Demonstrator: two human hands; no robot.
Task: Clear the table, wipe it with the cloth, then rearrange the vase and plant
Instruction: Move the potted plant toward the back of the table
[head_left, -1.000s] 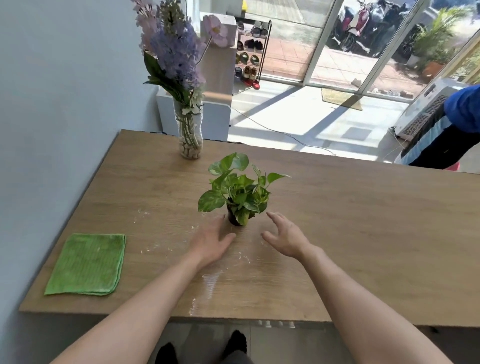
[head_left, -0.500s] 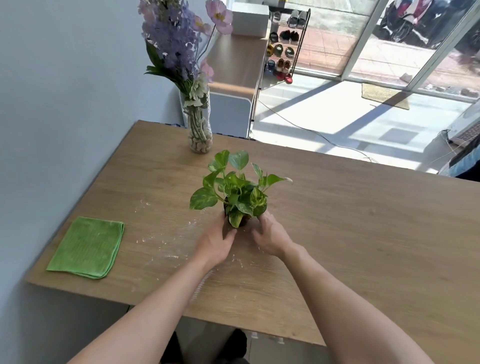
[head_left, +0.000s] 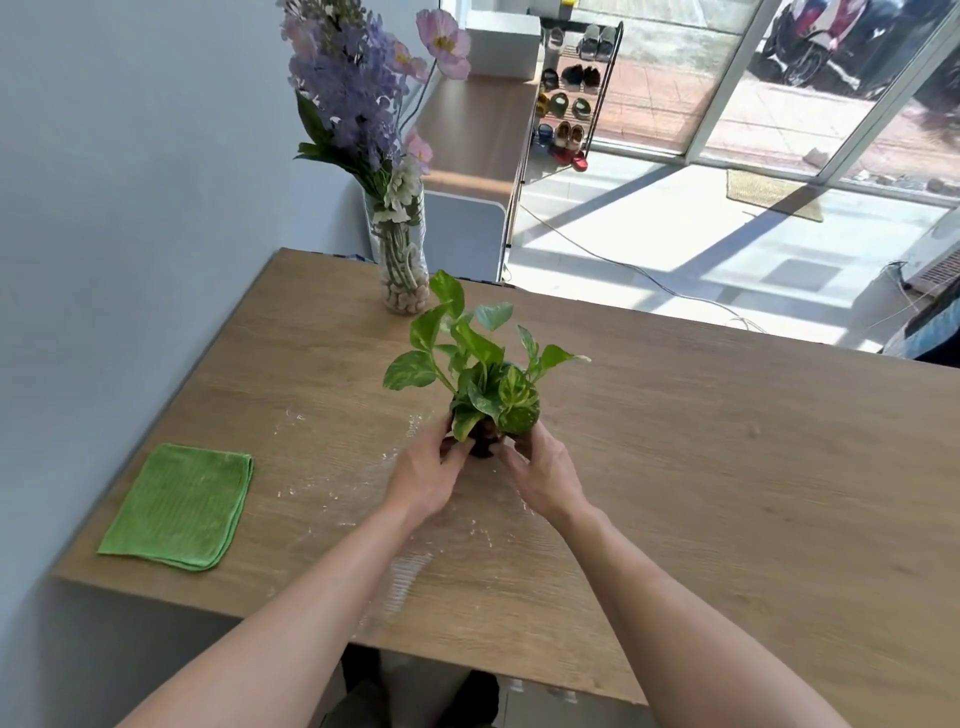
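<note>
— Since a second ago, we are closing both hands in on the plant (head_left: 480, 374), which were apart and open then.

— Now our left hand (head_left: 423, 475) and right hand (head_left: 540, 475) are curling around its dark pot, mid-surface (head_left: 727, 467).

— We are seeing the vase (head_left: 400, 260) standing near the far left corner, and the green cloth (head_left: 179, 506) lying flat by the near left edge.

— White specks are dusting the wood between them.

The bench (head_left: 701, 441) is matt wood-grain dusted with white specks, the cloth (head_left: 179, 506) at nine o'clock ribbed green fabric, the vase (head_left: 402, 260) at twelve clear glass holding pebbles.
</note>
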